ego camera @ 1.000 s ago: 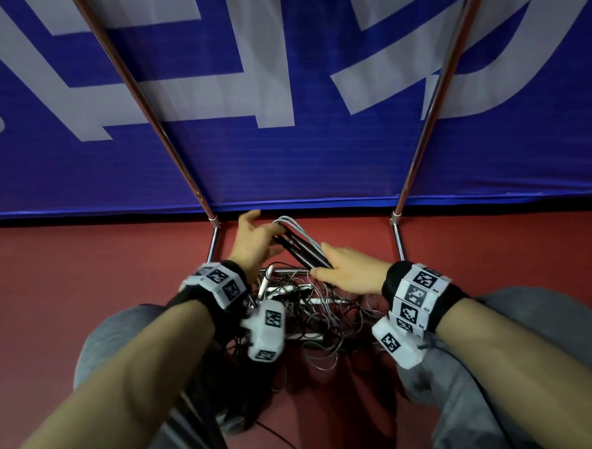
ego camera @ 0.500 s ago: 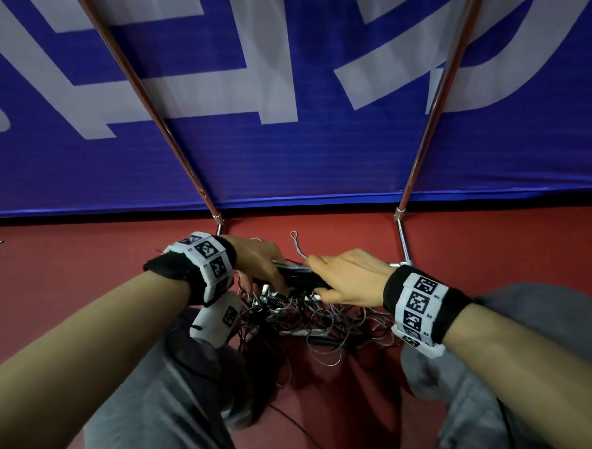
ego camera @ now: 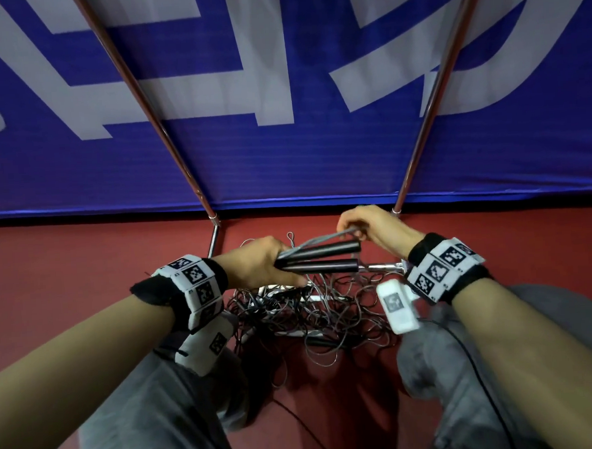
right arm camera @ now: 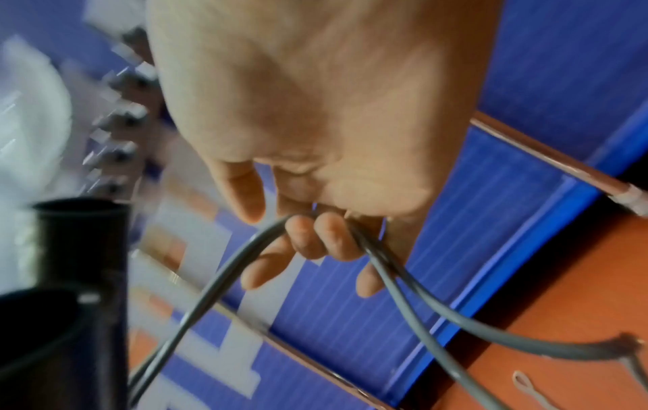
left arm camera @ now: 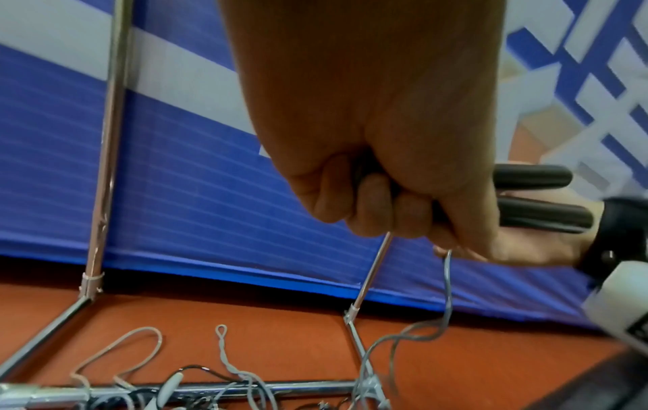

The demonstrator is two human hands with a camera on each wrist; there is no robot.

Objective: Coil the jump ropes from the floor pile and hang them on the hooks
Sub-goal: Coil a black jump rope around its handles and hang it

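My left hand (ego camera: 262, 264) grips two black jump-rope handles (ego camera: 320, 257) side by side, their free ends pointing right; the left wrist view shows my fingers (left arm camera: 382, 210) curled round the handles (left arm camera: 540, 199). My right hand (ego camera: 363, 226) pinches the grey rope (ego camera: 318, 242) that runs from those handles, a little above and right of them. In the right wrist view the grey rope (right arm camera: 224, 280) bends over my curled fingers (right arm camera: 315, 235) and trails down toward the floor. Under both hands, a tangled pile of ropes (ego camera: 312, 309) lies on the red floor.
A chrome rack stands over the pile: two slanted posts (ego camera: 151, 105) (ego camera: 435, 90) rise against a blue and white banner (ego camera: 301, 162), and a base bar (left arm camera: 217, 388) lies across the floor. My grey-trousered knees (ego camera: 153, 403) flank the pile. Loose rope-end loops (left arm camera: 221, 333) lie on the floor.
My left hand has lifted the two black handles out of the pile and turned them level. My right hand has let go of the handles, moved up and right, and taken hold of the grey rope.
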